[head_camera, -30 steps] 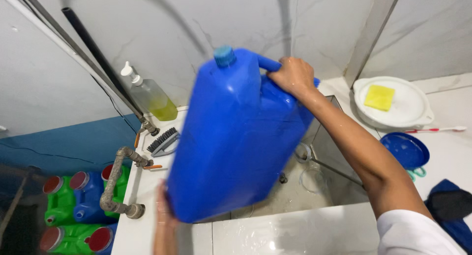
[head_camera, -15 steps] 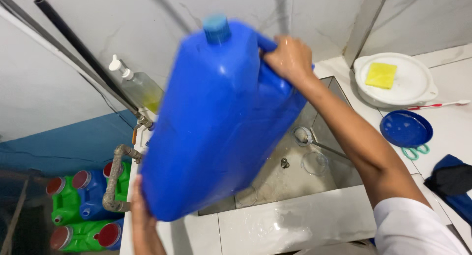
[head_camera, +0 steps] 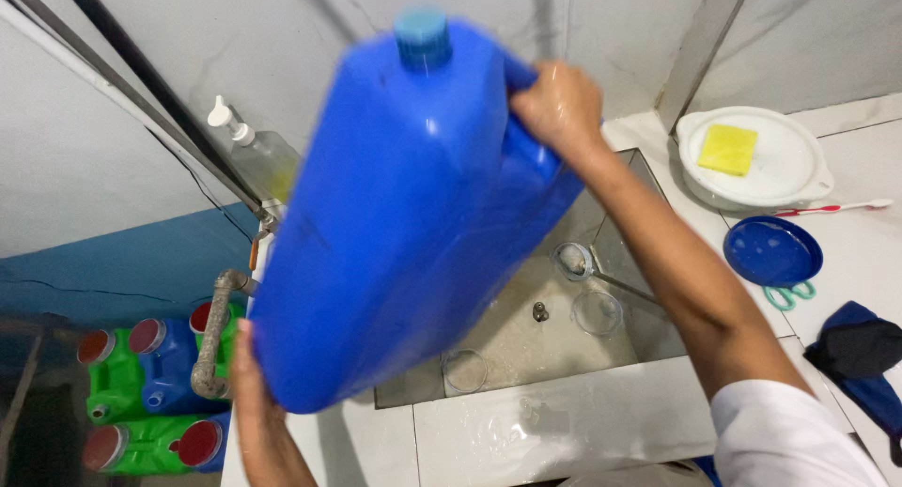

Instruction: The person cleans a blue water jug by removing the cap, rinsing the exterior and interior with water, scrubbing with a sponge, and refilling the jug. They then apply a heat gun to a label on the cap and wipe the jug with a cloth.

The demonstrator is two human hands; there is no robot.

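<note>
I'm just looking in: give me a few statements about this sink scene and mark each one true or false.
1. The big blue plastic jerrycan is held over the sink by both hands. True: right hand at its handle, left hand under its base.
2. Its cap is off. False: a blue cap closes it.
3. A yellow sponge lies in the white bowl. True.
4. The round blue plate is in the sink. False: it lies on the counter, to the right.
</note>
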